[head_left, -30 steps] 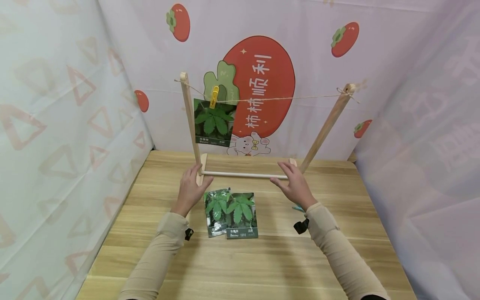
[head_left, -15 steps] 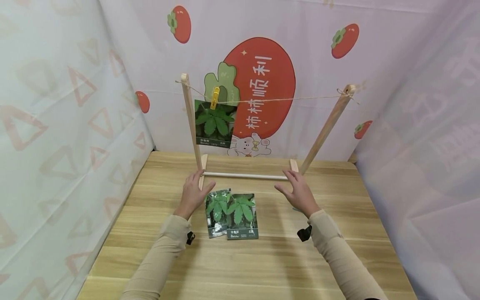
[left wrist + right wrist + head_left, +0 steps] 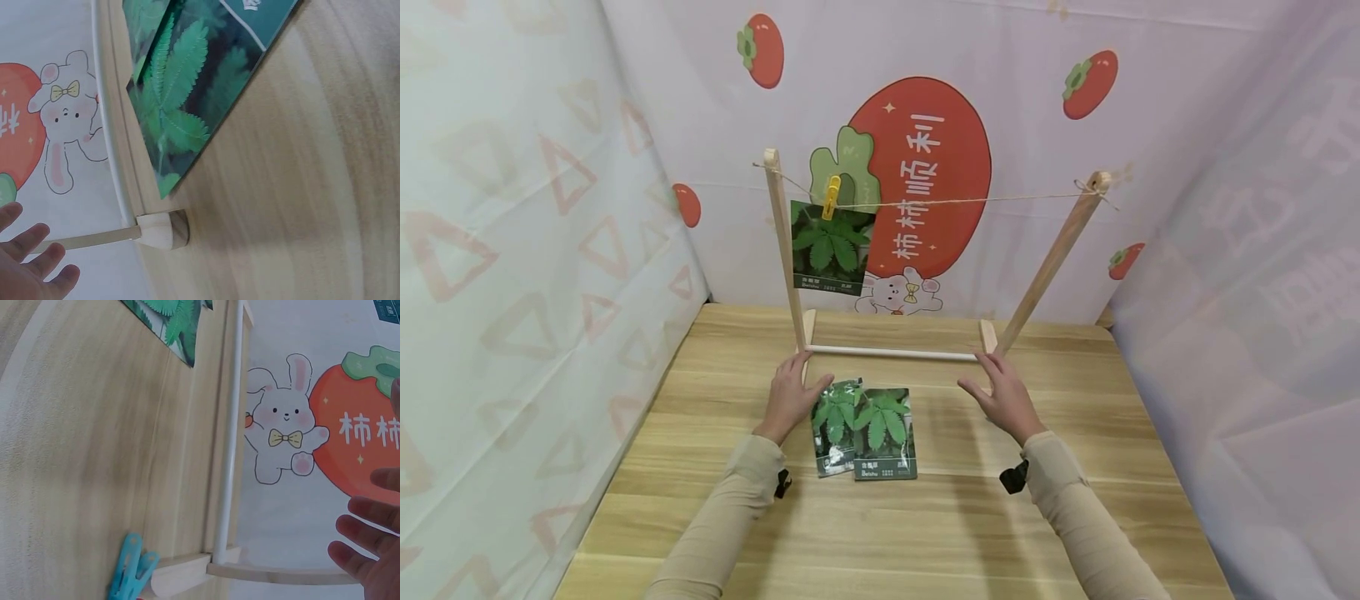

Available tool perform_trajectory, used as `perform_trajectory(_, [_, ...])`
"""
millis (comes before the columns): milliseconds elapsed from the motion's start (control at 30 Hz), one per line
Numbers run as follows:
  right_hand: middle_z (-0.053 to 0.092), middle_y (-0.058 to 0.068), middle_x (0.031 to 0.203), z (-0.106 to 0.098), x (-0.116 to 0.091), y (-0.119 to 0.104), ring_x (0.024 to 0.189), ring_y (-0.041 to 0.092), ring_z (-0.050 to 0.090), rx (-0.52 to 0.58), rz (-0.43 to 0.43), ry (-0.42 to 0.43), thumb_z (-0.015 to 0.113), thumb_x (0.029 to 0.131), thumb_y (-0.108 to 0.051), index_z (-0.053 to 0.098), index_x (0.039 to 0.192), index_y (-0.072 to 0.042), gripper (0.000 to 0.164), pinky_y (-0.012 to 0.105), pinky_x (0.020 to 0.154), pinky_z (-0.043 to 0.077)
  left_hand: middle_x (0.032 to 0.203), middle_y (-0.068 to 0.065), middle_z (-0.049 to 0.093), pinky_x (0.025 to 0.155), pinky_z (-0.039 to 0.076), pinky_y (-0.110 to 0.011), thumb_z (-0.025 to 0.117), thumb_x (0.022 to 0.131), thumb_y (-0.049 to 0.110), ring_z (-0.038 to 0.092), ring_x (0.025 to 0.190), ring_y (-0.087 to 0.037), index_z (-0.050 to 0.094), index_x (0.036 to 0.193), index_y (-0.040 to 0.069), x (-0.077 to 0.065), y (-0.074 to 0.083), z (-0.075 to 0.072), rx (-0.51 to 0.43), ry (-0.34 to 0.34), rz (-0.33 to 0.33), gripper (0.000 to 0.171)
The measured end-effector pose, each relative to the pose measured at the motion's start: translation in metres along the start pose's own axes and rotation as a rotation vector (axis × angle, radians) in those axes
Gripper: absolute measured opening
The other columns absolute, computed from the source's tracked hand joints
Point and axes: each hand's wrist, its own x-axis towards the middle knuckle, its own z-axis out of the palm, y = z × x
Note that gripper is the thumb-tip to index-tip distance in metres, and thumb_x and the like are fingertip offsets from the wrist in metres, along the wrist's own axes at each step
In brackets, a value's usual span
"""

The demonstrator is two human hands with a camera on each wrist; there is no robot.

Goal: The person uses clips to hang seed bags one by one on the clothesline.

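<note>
My left hand is open, fingers spread, its fingertips overlapping the left foot of a wooden frame in the head view. My right hand, likewise spread, has its fingertips near the right end of the frame's white rod. Neither hand holds anything. A twine line runs between the left post and right post. From it a yellow clothespin hangs a leaf-printed packet. On the table, a matching packet partly covers another packet beside my left thumb.
A blue clothespin lies by the frame's right foot in the right wrist view, with a bit of red at the picture's bottom edge. Behind the wooden table hangs a persimmon-printed cloth; pale cloths stand at both sides.
Both hands have drawn back a little toward the body from the frame's feet, fingers still spread. The frame, hanging packet and table packets stay put apart from a slight camera shift.
</note>
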Motion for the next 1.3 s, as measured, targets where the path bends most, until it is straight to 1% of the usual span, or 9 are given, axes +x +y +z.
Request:
perform_trajectory(100, [0.054, 0.025, 0.13, 0.001, -0.003, 0.004, 0.122, 0.043, 0.05, 0.01, 0.012, 0.0, 0.068, 0.091, -0.034, 0.051, 0.137, 0.003, 0.061, 0.059, 0.098, 0.045, 0.145, -0.025, 0.044, 0.108, 0.032, -0.065, 0.065, 0.09, 0.043, 0.04, 0.135, -0.045, 0.044, 0.142, 0.003, -0.002, -0.001, 0.002, 0.007, -0.007, -0.012, 0.068])
perform_trajectory(267, [0.053, 0.026, 0.132, 0.004, -0.011, 0.013, 0.122, 0.045, 0.05, 0.029, 0.044, 0.003, 0.069, 0.091, -0.031, 0.051, 0.136, 0.003, 0.06, 0.06, 0.099, 0.044, 0.145, -0.024, 0.046, 0.109, 0.033, -0.062, 0.066, 0.09, 0.042, 0.04, 0.134, -0.045, 0.045, 0.141, 0.002, -0.005, -0.002, 0.004, -0.025, -0.015, -0.031, 0.068])
perform_trajectory(500, [0.05, 0.029, 0.132, 0.006, -0.024, 0.026, 0.12, 0.047, 0.051, 0.009, 0.127, -0.026, 0.062, 0.094, -0.042, 0.048, 0.14, 0.003, 0.065, 0.062, 0.096, 0.044, 0.146, -0.024, 0.045, 0.111, 0.033, -0.06, 0.065, 0.091, 0.041, 0.04, 0.135, -0.046, 0.043, 0.143, 0.0, -0.006, -0.006, 0.013, -0.032, -0.061, -0.069, 0.069])
perform_trajectory(800, [0.048, 0.03, 0.136, 0.01, -0.038, 0.038, 0.103, 0.041, 0.06, 0.031, 0.231, -0.085, 0.057, 0.095, -0.049, 0.046, 0.141, 0.004, 0.071, 0.06, 0.095, 0.046, 0.145, -0.025, 0.045, 0.11, 0.033, -0.062, 0.066, 0.091, 0.04, 0.04, 0.134, -0.046, 0.043, 0.142, 0.0, -0.014, -0.009, 0.02, -0.028, -0.082, -0.073, 0.069])
perform_trajectory(867, [0.047, 0.03, 0.137, 0.011, -0.041, 0.04, 0.101, 0.04, 0.061, 0.036, 0.244, -0.093, 0.056, 0.096, -0.049, 0.045, 0.141, 0.005, 0.071, 0.059, 0.092, 0.048, 0.144, -0.026, 0.045, 0.109, 0.033, -0.062, 0.067, 0.09, 0.04, 0.041, 0.133, -0.046, 0.044, 0.142, 0.0, -0.016, -0.01, 0.021, -0.033, -0.081, -0.073, 0.069])
perform_trajectory(1000, [0.047, 0.03, 0.138, 0.014, -0.046, 0.047, 0.102, 0.04, 0.061, 0.03, 0.265, -0.098, 0.055, 0.096, -0.048, 0.045, 0.141, 0.005, 0.07, 0.056, 0.088, 0.05, 0.143, -0.025, 0.047, 0.109, 0.034, -0.061, 0.067, 0.09, 0.041, 0.042, 0.132, -0.045, 0.044, 0.142, 0.0, -0.018, -0.012, 0.024, -0.013, -0.088, -0.076, 0.07])
perform_trajectory(1100, [0.047, 0.031, 0.138, 0.015, -0.049, 0.052, 0.109, 0.043, 0.058, 0.021, 0.285, -0.102, 0.055, 0.097, -0.048, 0.044, 0.141, 0.005, 0.07, 0.059, 0.093, 0.047, 0.141, -0.026, 0.047, 0.108, 0.035, -0.061, 0.066, 0.091, 0.039, 0.043, 0.131, -0.047, 0.044, 0.14, -0.002, -0.019, -0.014, 0.025, 0.018, -0.1, -0.067, 0.068])
perform_trajectory(1200, [0.045, 0.032, 0.139, 0.016, -0.051, 0.058, 0.119, 0.048, 0.051, 0.011, 0.305, -0.111, 0.054, 0.097, -0.049, 0.043, 0.142, 0.005, 0.072, 0.062, 0.099, 0.042, 0.14, -0.028, 0.048, 0.107, 0.036, -0.062, 0.067, 0.091, 0.037, 0.043, 0.129, -0.048, 0.045, 0.139, -0.003, -0.02, -0.014, 0.025, 0.034, -0.108, -0.059, 0.066])
perform_trajectory(1300, [0.044, 0.033, 0.14, 0.016, -0.054, 0.063, 0.124, 0.049, 0.047, 0.009, 0.327, -0.123, 0.052, 0.097, -0.051, 0.042, 0.142, 0.006, 0.073, 0.063, 0.101, 0.04, 0.14, -0.028, 0.048, 0.107, 0.036, -0.062, 0.068, 0.09, 0.036, 0.043, 0.13, -0.048, 0.046, 0.138, -0.003, -0.021, -0.016, 0.026, 0.041, -0.113, -0.061, 0.066])
